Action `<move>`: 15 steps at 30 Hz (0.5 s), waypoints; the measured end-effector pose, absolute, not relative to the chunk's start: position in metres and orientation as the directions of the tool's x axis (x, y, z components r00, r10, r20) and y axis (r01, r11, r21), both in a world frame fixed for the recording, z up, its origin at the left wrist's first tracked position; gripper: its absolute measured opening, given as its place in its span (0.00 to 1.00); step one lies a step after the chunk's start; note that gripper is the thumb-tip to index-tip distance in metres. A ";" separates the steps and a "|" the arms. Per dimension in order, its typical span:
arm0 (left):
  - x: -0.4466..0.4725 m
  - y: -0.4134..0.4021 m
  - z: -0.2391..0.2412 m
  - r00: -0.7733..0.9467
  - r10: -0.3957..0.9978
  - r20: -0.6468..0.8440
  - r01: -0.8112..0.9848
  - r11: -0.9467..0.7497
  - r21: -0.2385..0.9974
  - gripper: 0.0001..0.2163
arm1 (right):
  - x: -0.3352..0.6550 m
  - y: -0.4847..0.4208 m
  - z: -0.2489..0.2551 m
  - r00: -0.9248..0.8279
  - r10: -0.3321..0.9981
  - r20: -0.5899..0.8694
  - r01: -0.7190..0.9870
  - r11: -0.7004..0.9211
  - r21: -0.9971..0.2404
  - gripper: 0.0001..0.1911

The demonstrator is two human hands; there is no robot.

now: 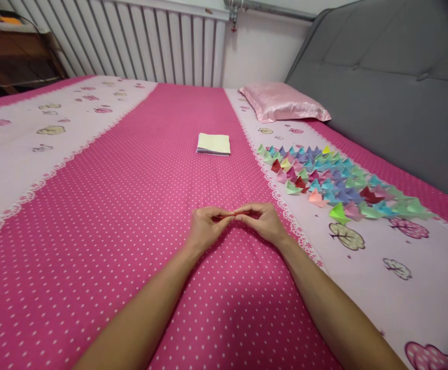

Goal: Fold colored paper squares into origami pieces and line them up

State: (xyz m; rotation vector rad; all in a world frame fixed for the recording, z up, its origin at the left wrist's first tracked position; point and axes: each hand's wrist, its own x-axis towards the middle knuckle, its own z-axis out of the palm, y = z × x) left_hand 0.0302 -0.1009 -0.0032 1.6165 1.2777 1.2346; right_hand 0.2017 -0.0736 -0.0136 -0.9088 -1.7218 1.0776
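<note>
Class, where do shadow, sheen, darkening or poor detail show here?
Head view: shadow on the bedspread between the forearms; head view: sheen on the pillow; head view: darkened upper-right corner; head view: red sliver between left hand and right hand too small to read.

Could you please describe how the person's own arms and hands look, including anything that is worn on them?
The left hand and the right hand are bare, without gloves. The left forearm and the right forearm are slim, narrowing toward the wrist, and also bare: no sleeve, watch or bracelet shows on the visible parts. No ring can be made out.
</note>
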 end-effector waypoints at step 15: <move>0.035 -0.104 -0.004 0.083 0.974 0.212 0.266 -0.227 0.937 0.04 | 0.197 -0.079 -0.015 -0.346 0.869 0.355 0.198 0.437 -0.877 0.03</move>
